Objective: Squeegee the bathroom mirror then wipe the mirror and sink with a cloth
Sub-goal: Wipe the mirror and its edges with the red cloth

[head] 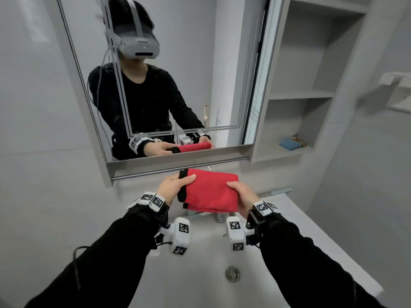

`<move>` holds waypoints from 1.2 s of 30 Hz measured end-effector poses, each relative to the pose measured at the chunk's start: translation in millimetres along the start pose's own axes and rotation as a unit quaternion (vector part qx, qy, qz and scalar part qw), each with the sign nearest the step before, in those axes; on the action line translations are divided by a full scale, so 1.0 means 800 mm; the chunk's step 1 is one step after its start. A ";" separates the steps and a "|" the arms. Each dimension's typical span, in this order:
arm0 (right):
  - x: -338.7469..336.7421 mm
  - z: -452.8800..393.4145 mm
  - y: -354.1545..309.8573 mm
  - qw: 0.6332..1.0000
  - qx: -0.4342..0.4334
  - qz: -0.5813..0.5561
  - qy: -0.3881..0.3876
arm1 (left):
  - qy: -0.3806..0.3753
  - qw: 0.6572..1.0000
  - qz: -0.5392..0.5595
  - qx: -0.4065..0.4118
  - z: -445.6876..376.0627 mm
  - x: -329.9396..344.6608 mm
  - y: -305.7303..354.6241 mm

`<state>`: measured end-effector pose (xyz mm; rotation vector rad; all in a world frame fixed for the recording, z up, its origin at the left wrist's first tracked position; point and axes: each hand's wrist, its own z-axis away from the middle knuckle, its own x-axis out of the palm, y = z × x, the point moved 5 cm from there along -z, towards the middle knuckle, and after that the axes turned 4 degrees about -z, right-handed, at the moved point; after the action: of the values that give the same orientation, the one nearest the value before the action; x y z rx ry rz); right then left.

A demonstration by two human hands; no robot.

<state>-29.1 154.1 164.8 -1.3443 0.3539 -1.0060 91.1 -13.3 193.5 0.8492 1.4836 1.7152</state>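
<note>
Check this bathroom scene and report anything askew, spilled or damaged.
Nothing stands out. Both hands, left hand and right hand, hold a folded red cloth above the sink, below the mirror. No spill or crack shows. A blue item lies on the lower shelf, too small to identify.

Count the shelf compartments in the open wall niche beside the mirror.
2: an upper compartment and a lower compartment holding a blue item. Any higher ones are out of frame.
</note>
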 end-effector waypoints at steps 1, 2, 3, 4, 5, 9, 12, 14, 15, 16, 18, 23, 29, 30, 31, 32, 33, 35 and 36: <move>0.007 0.001 0.003 1.000 0.007 -0.002 0.023 | -0.004 1.000 0.001 0.000 -0.002 -0.005 0.001; 0.013 0.005 0.005 0.999 0.018 -0.011 0.047 | -0.008 1.000 -0.007 -0.001 -0.005 -0.009 0.002; 0.019 0.009 0.007 0.997 0.028 -0.033 0.063 | -0.017 1.000 -0.020 -0.005 -0.007 -0.011 0.002; 0.025 0.011 0.009 0.994 0.036 -0.070 0.071 | -0.028 0.999 -0.028 -0.007 -0.007 -0.012 0.003; 0.030 0.014 0.011 0.990 0.040 -0.114 0.071 | -0.041 0.999 -0.023 -0.004 -0.008 -0.011 0.004; 0.045 0.023 0.009 0.961 0.008 -0.273 0.050 | -0.069 0.996 0.055 0.013 -0.012 0.001 0.010; 0.049 0.021 -0.001 0.933 -0.067 -0.349 0.051 | -0.096 0.987 0.129 0.008 -0.010 0.017 0.013; 0.052 0.016 -0.005 0.920 -0.090 -0.377 0.059 | -0.117 0.982 0.151 0.007 -0.009 0.029 0.016; 0.054 0.013 -0.006 0.919 -0.085 -0.379 0.062 | -0.126 0.980 0.151 0.008 -0.009 0.035 0.017; 0.055 0.009 -0.006 0.921 -0.073 -0.378 0.059 | -0.132 0.979 0.152 0.008 -0.008 0.041 0.019; 0.059 0.005 -0.008 0.925 -0.035 -0.377 0.036 | -0.134 0.979 0.152 0.001 -0.010 0.050 0.022; 0.044 -0.017 -0.017 0.932 0.015 -0.356 0.068 | -0.124 0.987 0.096 -0.024 -0.024 0.057 0.020; 0.000 -0.048 -0.023 0.906 -0.037 -0.364 0.213 | 0.074 0.905 -0.377 0.184 -0.046 0.024 0.027; -0.009 -0.051 -0.027 0.900 -0.056 -0.358 0.240 | 0.110 0.861 -0.448 0.215 -0.046 0.017 0.026; -0.016 -0.055 -0.032 0.895 -0.077 -0.355 0.258 | 0.132 0.811 -0.513 0.247 -0.043 0.011 0.024; -0.022 -0.057 -0.037 0.892 -0.096 -0.348 0.272 | 0.147 0.762 -0.562 0.288 -0.039 0.008 0.023; -0.025 -0.060 -0.041 0.891 -0.112 -0.335 0.286 | 0.162 0.715 -0.596 0.329 -0.033 0.007 0.023; -0.030 -0.065 -0.048 0.890 -0.143 -0.295 0.316 | 0.210 0.649 -0.614 0.397 -0.023 0.005 0.027; -0.030 -0.067 -0.051 0.889 -0.157 -0.274 0.330 | 0.236 0.627 -0.611 0.421 -0.021 0.005 0.029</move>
<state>-97.4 142.0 180.8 -1.3860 0.6903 -1.9629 72.7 -20.6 214.9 -0.3938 2.3870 0.0941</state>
